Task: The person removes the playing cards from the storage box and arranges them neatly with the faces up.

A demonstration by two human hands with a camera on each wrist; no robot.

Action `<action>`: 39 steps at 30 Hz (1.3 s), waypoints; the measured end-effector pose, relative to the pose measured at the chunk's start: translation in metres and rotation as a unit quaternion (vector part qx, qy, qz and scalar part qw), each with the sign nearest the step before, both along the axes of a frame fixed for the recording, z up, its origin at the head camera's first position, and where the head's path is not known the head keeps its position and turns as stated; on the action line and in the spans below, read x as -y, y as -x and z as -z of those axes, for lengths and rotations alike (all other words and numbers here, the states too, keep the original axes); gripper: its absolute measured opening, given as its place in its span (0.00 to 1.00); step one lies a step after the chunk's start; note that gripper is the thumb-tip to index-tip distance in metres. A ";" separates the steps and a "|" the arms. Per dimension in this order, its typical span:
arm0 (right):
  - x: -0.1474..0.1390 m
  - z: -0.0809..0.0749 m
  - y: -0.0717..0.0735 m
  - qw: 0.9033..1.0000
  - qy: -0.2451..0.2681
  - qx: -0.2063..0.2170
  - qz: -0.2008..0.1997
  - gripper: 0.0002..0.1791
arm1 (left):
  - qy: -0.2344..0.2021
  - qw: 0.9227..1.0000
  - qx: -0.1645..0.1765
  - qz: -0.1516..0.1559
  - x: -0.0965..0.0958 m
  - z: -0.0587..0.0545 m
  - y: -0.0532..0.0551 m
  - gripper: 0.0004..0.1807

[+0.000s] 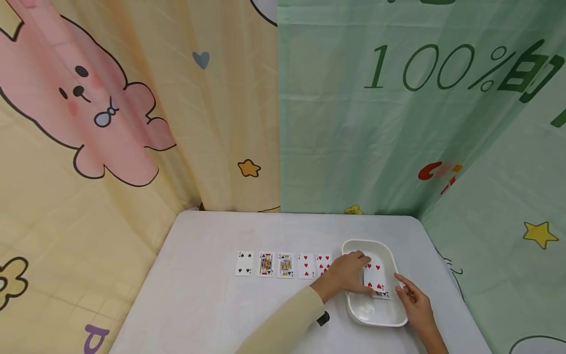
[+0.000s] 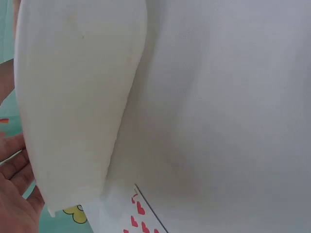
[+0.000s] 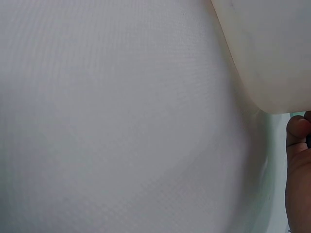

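In the head view a white tray [image 1: 376, 314] stands on the right part of the table. My left hand [image 1: 347, 273] reaches over its left rim, fingers and thumb at the two ends of a hearts playing card [image 1: 375, 276]. Beneath that card the edge of another card [image 1: 382, 295] shows. At the tray's right rim my right hand [image 1: 415, 302] grips the edge. The left wrist view has the tray's outer wall [image 2: 77, 107] with left-hand fingers [image 2: 19, 170] beyond it. In the right wrist view, part of the right hand [image 3: 299, 174] is beside the tray's lower corner.
Left of the tray a row of face-up cards lies on the white table [image 1: 199, 295]: a spades card [image 1: 244, 264], two face cards [image 1: 265, 264], and two hearts cards [image 1: 306, 266]. A small black object [image 1: 324, 318] sits by the left sleeve. Printed curtains [image 1: 230, 123] surround the table.
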State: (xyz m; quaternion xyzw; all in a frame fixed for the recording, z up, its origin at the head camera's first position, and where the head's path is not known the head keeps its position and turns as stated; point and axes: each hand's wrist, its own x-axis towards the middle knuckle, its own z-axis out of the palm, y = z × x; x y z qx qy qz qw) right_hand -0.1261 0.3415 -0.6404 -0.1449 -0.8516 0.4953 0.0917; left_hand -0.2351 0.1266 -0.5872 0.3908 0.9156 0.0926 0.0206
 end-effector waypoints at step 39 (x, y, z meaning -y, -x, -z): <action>-0.002 0.004 0.002 1.000 0.011 0.011 0.013 0.25 | -0.106 0.988 0.012 -0.107 0.171 -0.039 0.018 0.47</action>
